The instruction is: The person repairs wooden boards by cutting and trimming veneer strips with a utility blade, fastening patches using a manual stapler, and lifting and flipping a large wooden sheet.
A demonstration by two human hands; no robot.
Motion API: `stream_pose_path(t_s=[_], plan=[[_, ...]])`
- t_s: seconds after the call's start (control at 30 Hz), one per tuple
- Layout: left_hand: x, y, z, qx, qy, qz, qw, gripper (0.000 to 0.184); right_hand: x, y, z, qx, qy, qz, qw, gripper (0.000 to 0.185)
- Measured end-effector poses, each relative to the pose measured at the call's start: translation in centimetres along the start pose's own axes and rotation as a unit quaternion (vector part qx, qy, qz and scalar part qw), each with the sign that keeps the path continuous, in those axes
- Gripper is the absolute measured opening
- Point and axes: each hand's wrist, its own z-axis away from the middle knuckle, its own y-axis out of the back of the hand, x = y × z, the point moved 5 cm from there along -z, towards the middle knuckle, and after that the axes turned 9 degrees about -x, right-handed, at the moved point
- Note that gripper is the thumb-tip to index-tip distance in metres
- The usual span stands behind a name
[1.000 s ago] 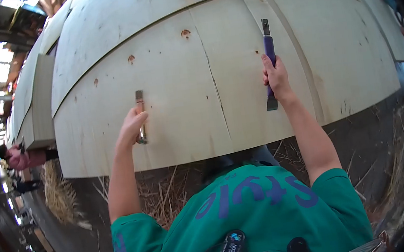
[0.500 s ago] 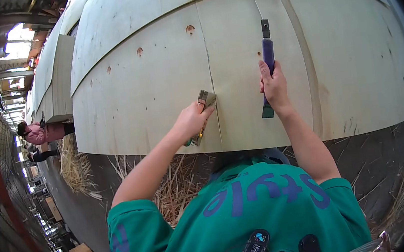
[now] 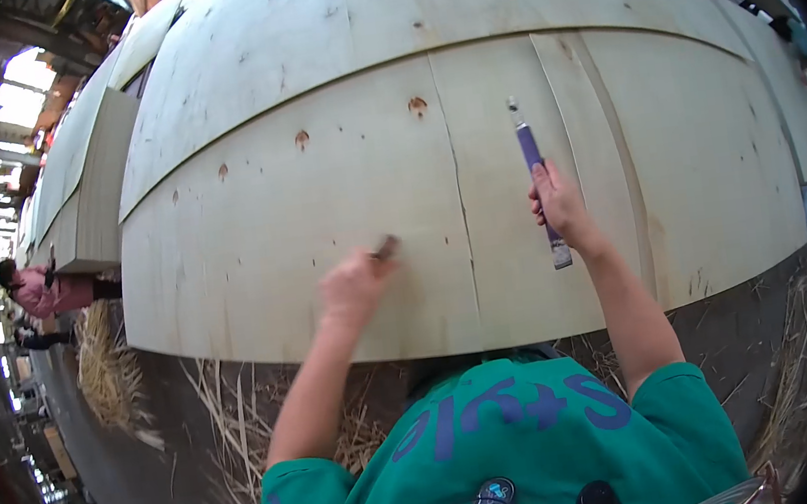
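Wood veneer sheets (image 3: 355, 187) lie stacked in front of me, with a narrow seam running toward me between two pieces. My left hand (image 3: 353, 288), smeared by motion, is closed around a small tool (image 3: 386, 247) over the sheet left of the seam. Only the tool's dark, flat end sticks out, so its kind is unclear. Right of the seam, my right hand (image 3: 559, 203) grips a slim purple-handled knife (image 3: 530, 151). The knife's short metal tip points away from me, and its butt end shows below my fist.
Another veneer stack (image 3: 97, 179) stands at the left, with a person in a pink top (image 3: 45, 286) beside it. Loose veneer strips (image 3: 111, 369) litter the floor at left, and more scraps (image 3: 242, 413) lie below the near edge. Further sheets overlap along the far side.
My left hand has moved left and nearer to me, away from the seam, with its tool. The knife in my right hand has turned slightly, its tip swinging left. The camera view has shifted.
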Motion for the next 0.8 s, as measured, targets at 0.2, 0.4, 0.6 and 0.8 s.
stream_pose_path(t_s=[0.2, 0.4, 0.6, 0.8], plan=[[-11.8, 3.5, -4.5, 0.079, -0.080, -0.157, 0.981, 0.054, -1.9, -6.1, -10.1, 0.078, 0.081, 0.223, 0.968, 0.028], [-7.6, 11.4, -14.3, 0.192, -0.228, -0.024, 0.954, 0.055, -5.4, -7.8, -17.6, 0.161, 0.107, 0.397, 0.897, 0.027], [-5.6, 12.1, -35.8, 0.284, -0.203, -0.080, 0.934, 0.079, -4.5, -9.1, -11.6, 0.106, -0.019, 0.211, 0.972, 0.029], [-5.0, 12.6, -39.1, 0.304, -0.414, -0.251, 0.821, 0.059, -5.7, -7.4, -13.1, 0.100, 0.016, 0.282, 0.954, 0.026]])
